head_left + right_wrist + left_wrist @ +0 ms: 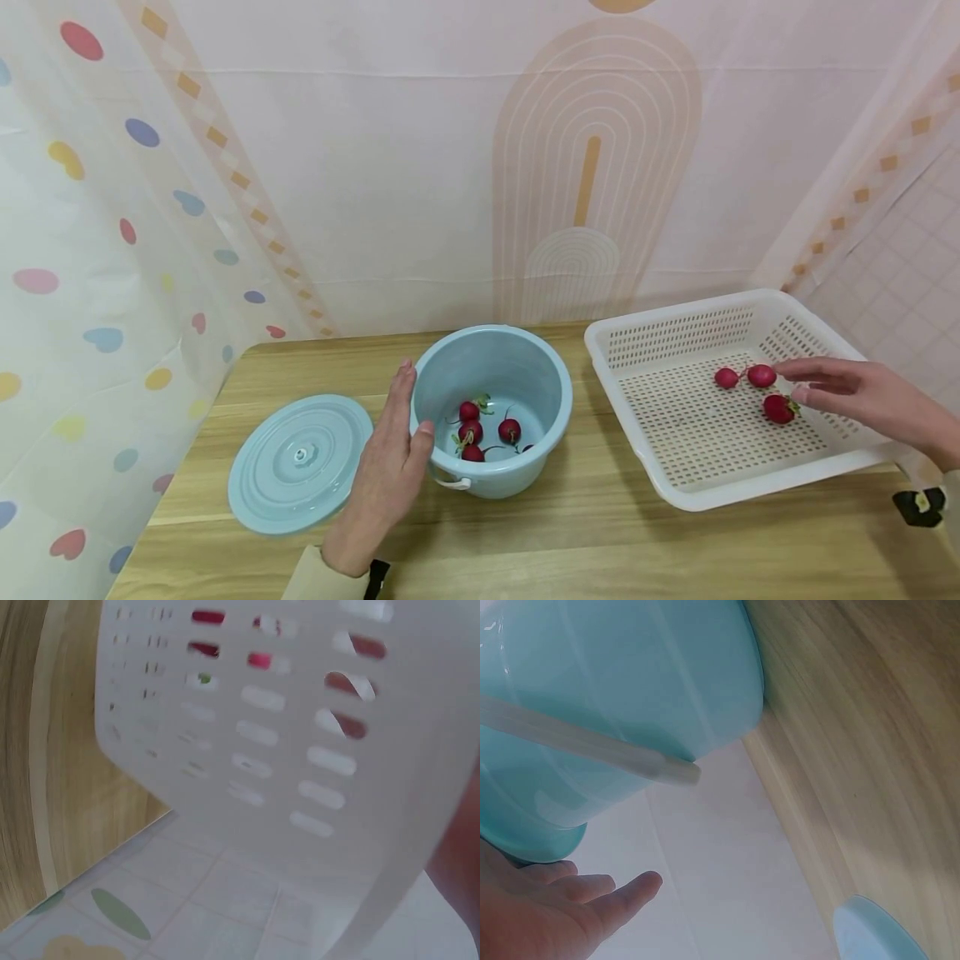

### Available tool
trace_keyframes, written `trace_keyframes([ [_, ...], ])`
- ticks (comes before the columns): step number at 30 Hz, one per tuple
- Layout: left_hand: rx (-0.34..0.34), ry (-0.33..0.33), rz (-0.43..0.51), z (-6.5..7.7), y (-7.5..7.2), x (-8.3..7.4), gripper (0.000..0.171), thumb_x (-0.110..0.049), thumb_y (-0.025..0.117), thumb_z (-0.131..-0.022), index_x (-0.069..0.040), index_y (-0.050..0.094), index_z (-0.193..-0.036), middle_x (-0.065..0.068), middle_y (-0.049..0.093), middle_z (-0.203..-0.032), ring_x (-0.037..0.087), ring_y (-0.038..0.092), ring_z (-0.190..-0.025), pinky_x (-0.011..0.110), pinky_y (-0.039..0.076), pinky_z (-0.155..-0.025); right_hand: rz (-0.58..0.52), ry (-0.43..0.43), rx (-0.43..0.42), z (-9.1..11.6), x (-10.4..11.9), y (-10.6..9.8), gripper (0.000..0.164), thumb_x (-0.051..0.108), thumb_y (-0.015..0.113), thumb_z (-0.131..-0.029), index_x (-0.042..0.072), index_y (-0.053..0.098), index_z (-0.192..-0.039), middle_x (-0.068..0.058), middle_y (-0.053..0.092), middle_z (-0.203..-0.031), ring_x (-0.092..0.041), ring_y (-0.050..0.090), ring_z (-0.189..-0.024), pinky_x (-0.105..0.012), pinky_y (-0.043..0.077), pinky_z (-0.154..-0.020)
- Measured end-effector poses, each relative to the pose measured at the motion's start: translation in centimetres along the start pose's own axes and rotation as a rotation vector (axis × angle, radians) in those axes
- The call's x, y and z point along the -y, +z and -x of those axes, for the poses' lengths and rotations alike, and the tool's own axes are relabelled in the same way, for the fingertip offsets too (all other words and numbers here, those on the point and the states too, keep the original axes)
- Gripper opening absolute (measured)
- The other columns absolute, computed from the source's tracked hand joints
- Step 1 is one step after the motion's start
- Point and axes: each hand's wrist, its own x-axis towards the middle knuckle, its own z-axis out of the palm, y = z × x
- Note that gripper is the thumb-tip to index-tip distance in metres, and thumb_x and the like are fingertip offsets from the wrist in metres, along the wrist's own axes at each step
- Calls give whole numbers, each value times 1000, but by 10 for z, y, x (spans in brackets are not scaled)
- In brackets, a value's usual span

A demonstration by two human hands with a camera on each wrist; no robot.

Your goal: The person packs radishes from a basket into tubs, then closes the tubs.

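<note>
A light-blue bucket (491, 346) stands at the middle of the table with several red radishes (509, 431) inside. My left hand (386, 450) is held along the bucket's left rim with its fingers straight; in the left wrist view these fingers (622, 900) lie close by the rim, and whether they touch it I cannot tell. To the right sits a white perforated basket (667, 492) with three radishes (762, 376) in it. Over the basket's right side reaches my right hand (862, 398), fingers extended and loosely bent beside the radishes, holding none. The right wrist view shows mostly the basket wall (270, 780).
A round light-blue lid (300, 462) lies flat left of the bucket. The bucket's white handle (453, 483) hangs down at its front left. Behind the wooden table (555, 558) hangs a patterned curtain (375, 167).
</note>
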Motion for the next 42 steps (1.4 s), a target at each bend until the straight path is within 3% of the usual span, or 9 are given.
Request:
trace_keyframes([
  [8,-2,-3,-4,0,0,0,64,-24,45,-108,-2,23,-164,10,23,-171,31,25,-155,56,30,-120,7,-38,131,-13,-12,-1,37,11,65,-101,12,66,-138,31,57,-131,15,49,-113,-22,52,-77],
  [15,0,-6,-7,1,0,0,64,-23,45,-107,-2,23,-164,11,23,-171,31,25,-155,55,30,-120,2,-4,222,-21,-22,0,36,14,65,-101,5,65,-136,-27,63,-135,11,53,-109,-21,52,-78],
  [18,1,-7,-7,1,0,0,64,-23,45,-107,-2,23,-164,12,24,-171,31,25,-155,56,30,-120,-22,14,246,-22,-24,1,38,13,65,-101,-3,63,-136,-37,56,-138,13,51,-109,-21,52,-79],
  [23,-4,2,-6,1,0,0,65,-23,45,-108,-2,22,-164,11,23,-171,31,25,-155,54,29,-121,-63,21,280,-23,-31,3,40,12,65,-101,-6,60,-136,-39,53,-140,16,49,-109,-20,53,-79],
  [27,-16,15,-6,1,0,1,65,-23,47,-107,-2,23,-164,12,25,-170,30,26,-155,39,23,-125,-107,10,306,-24,-38,2,37,9,64,-101,-3,61,-136,-6,63,-138,15,51,-109,-21,54,-79],
  [30,-21,23,-1,1,0,1,65,-22,47,-106,-2,24,-163,13,26,-170,30,26,-155,28,17,-124,-112,8,331,-25,-41,2,36,9,63,-101,-3,61,-135,0,63,-136,14,52,-110,-20,54,-80],
  [34,-17,22,6,1,0,1,65,-23,47,-106,-2,24,-163,13,26,-170,30,26,-155,27,16,-124,-73,20,347,-27,-42,4,36,12,65,-101,-1,64,-134,-21,64,-135,17,49,-109,-18,51,-81],
  [39,-15,17,7,1,-1,0,65,-23,47,-107,-2,23,-163,14,26,-170,30,26,-155,30,17,-125,-80,29,376,-29,-42,6,34,10,66,-99,5,67,-132,-14,67,-130,16,50,-108,-16,50,-81],
  [42,-12,18,3,1,-1,0,65,-23,47,-107,-2,23,-164,14,25,-170,30,26,-155,33,19,-125,-67,39,391,-30,-42,7,34,10,67,-98,5,68,-132,-17,67,-129,15,49,-107,-16,48,-81],
])
